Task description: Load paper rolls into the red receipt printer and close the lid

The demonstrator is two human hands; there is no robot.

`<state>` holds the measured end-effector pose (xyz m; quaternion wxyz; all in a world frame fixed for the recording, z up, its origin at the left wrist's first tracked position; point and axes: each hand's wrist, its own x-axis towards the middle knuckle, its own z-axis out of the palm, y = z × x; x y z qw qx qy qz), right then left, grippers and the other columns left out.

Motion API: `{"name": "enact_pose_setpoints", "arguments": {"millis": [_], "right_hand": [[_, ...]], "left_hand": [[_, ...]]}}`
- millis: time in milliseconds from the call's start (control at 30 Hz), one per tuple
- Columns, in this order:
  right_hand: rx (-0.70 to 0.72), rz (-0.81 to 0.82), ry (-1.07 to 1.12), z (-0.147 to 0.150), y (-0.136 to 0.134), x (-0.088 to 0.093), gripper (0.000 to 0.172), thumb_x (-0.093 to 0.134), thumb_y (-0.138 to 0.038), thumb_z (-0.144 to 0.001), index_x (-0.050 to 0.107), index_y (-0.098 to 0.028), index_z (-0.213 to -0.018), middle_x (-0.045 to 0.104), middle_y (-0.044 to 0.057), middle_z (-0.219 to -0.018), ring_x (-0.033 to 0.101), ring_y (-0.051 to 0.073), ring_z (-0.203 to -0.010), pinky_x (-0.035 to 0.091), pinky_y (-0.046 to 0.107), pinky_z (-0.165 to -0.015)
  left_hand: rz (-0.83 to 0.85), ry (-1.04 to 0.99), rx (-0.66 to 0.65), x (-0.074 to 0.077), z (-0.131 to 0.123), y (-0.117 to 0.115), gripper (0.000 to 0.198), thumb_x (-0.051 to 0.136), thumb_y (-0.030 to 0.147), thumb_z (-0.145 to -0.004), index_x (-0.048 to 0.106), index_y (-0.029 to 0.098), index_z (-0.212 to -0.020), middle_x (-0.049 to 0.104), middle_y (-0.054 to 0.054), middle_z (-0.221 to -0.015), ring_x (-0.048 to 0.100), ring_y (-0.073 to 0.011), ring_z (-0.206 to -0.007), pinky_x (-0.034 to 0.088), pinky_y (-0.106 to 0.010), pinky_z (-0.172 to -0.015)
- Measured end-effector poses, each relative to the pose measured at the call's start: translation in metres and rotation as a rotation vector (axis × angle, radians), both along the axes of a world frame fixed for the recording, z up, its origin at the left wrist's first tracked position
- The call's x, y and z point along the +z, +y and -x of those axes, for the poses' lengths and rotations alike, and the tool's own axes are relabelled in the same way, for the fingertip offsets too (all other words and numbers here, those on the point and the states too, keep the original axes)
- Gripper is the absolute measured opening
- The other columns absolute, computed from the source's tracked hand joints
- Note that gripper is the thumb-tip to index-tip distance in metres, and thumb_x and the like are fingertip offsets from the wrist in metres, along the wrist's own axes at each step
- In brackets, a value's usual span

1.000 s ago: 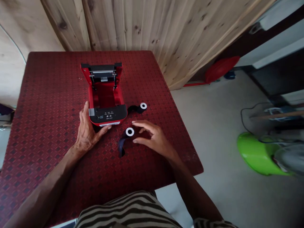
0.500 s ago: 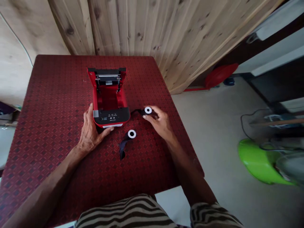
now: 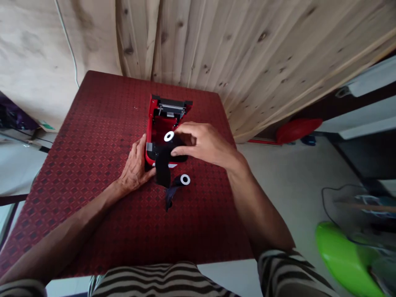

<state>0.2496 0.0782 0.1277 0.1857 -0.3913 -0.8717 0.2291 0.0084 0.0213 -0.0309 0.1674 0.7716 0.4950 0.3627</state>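
Note:
A small red and black receipt printer (image 3: 161, 125) stands on the table with its lid raised. My left hand (image 3: 134, 165) grips its front left corner, fingers along the side and thumb at the front. Between the thumb and fingers of my right hand (image 3: 201, 142) is a black paper roll (image 3: 167, 145) with a white end. It is held over the printer's front part, and its loose black strip hangs down past the front edge. A second black paper roll (image 3: 185, 179) with a white end lies on the table in front, its strip partly unrolled.
The table (image 3: 102, 123) has a red patterned cover. Behind it rises a wooden plank wall (image 3: 210, 49). To the right on the floor are a bright green tub-like thing (image 3: 343, 251) and a cable. A red rounded object (image 3: 297, 130) lies farther back.
My right hand has brought its paper roll from the table beside the printer left to above the printer's front. My left hand stays at the printer. The view has shifted.

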Motion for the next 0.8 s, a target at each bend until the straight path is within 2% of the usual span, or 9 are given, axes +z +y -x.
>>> {"name": "enact_pose_setpoints", "arguments": {"millis": [133,300,433,567,667,800], "right_hand": [[-0.054,-0.093,-0.309,0.032,0.019,-0.015,0.012,0.076,-0.019,-0.093,0.075,-0.014,-0.104,0.078,0.011,-0.106,0.072,0.025,-0.101,0.055,0.038,-0.091],[-0.139,-0.089,-0.605,0.057,0.019,-0.011,0.033,0.060,0.000,-0.092,0.075,-0.011,-0.120,0.079,0.019,-0.116,0.076,0.032,-0.103,0.057,0.042,-0.087],[-0.108,-0.064,-0.669,0.066,0.024,-0.002,0.034,0.057,-0.002,-0.094,0.078,-0.012,-0.118,0.080,0.019,-0.113,0.075,0.035,-0.108,0.055,0.042,-0.088],[-0.083,-0.025,-0.580,0.059,0.028,0.002,0.033,0.056,-0.003,-0.094,0.077,-0.014,-0.116,0.080,0.014,-0.114,0.073,0.028,-0.109,0.050,0.035,-0.090],[-0.091,0.020,-0.502,0.054,0.029,-0.001,0.035,0.054,-0.001,-0.093,0.077,-0.016,-0.114,0.081,0.011,-0.112,0.072,0.024,-0.107,0.047,0.033,-0.089],[-0.121,0.040,-0.527,0.055,0.031,-0.010,0.036,0.052,-0.001,-0.094,0.078,-0.017,-0.114,0.081,0.012,-0.110,0.072,0.025,-0.107,0.048,0.034,-0.088]], "left_hand": [[0.004,0.003,-0.001,0.000,0.000,0.000,0.111,0.069,0.070,-0.091,0.012,0.016,-0.169,0.035,-0.026,-0.166,0.044,-0.0409,-0.150,0.049,-0.059,-0.119],[0.034,-0.008,-0.009,0.004,0.001,0.000,0.115,0.068,0.073,-0.089,0.010,0.014,-0.169,0.041,-0.027,-0.160,0.044,-0.0408,-0.151,0.047,-0.060,-0.121],[0.021,-0.002,-0.025,0.006,0.001,0.000,0.113,0.066,0.073,-0.091,0.008,0.015,-0.169,0.039,-0.027,-0.160,0.044,-0.0394,-0.150,0.048,-0.060,-0.121],[0.023,-0.019,-0.015,0.006,0.000,0.000,0.113,0.067,0.074,-0.090,0.009,0.017,-0.169,0.041,-0.026,-0.159,0.046,-0.0391,-0.148,0.050,-0.060,-0.119],[0.003,-0.010,-0.008,0.005,-0.001,0.000,0.113,0.066,0.075,-0.091,0.009,0.016,-0.169,0.043,-0.027,-0.157,0.047,-0.0403,-0.148,0.051,-0.060,-0.117],[-0.029,0.009,-0.006,0.005,-0.001,0.000,0.112,0.064,0.074,-0.092,0.009,0.014,-0.169,0.043,-0.028,-0.158,0.047,-0.0412,-0.148,0.051,-0.061,-0.117]]}}
